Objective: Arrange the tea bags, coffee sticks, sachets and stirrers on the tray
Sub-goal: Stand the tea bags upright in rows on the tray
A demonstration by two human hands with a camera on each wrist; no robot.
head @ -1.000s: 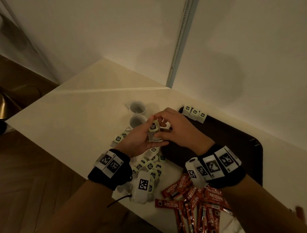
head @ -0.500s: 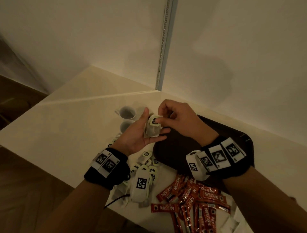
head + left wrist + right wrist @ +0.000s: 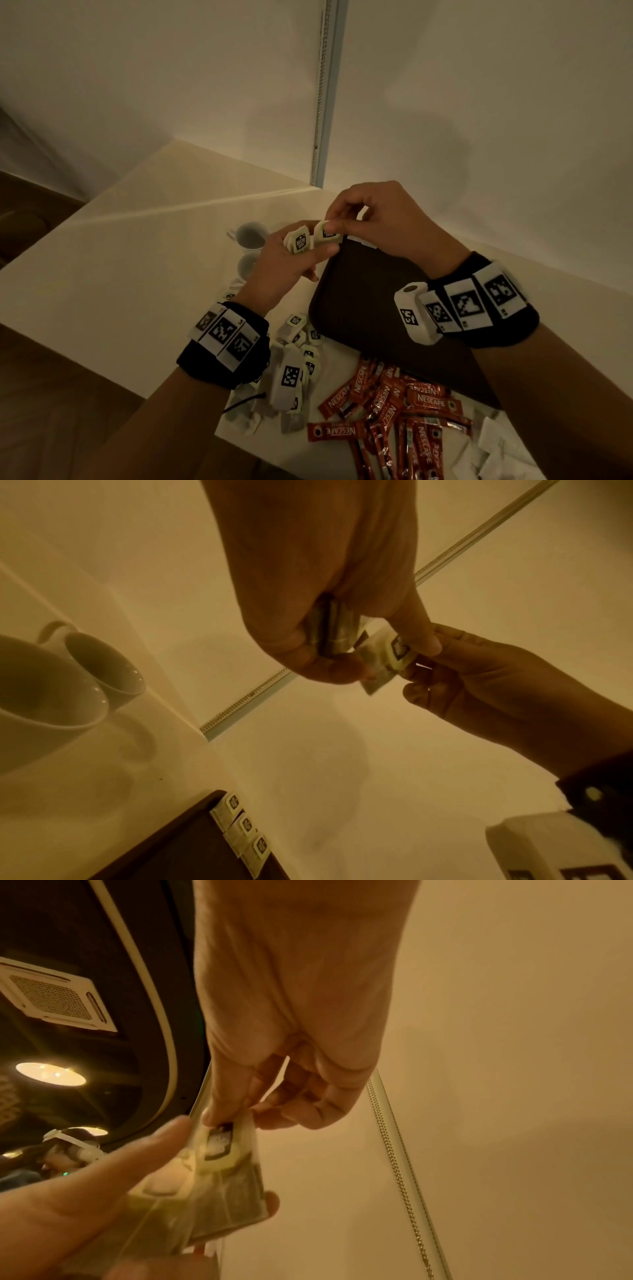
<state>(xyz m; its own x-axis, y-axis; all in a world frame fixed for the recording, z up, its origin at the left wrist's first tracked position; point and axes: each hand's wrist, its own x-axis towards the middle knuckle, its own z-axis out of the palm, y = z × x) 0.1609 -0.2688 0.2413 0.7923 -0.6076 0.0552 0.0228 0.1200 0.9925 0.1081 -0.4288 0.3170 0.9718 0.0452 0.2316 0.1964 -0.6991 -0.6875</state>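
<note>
While half a second ago a single tea bag was being worked between both hands, two are now seen apart. One tea bag (image 3: pixel 328 234) is pinched at its paper tag between thumb and forefinger of the right hand (image 3: pixel 380 222), the remaining fingers curled loosely above it; it is held in the air just over the far left corner of the dark tray (image 3: pixel 370 308). A small stack of tea bags (image 3: pixel 299 241) is gripped in the left hand (image 3: pixel 287 263), thumb on one side and curled fingers on the other, close beside the pinched one. In the left wrist view the stack is seen edge-on between thumb and fingers, and the pinched bag hangs tilted beside it.

Both hands have been lifted a little and carried towards the wall since the earlier picture. Three tea bags (image 3: pixel 245 829) are seen laid in a row, overlapping, along the tray's far edge; in the head view they are hidden behind the hands. Loose tea bags (image 3: pixel 301 329) are piled on the table (image 3: pixel 137 257) by the left wrist, just off the tray's left edge. Red coffee sticks (image 3: pixel 394 397) are heaped at the tray's near edge. Two white cups (image 3: pixel 251 234) stand beyond the left hand.
</note>
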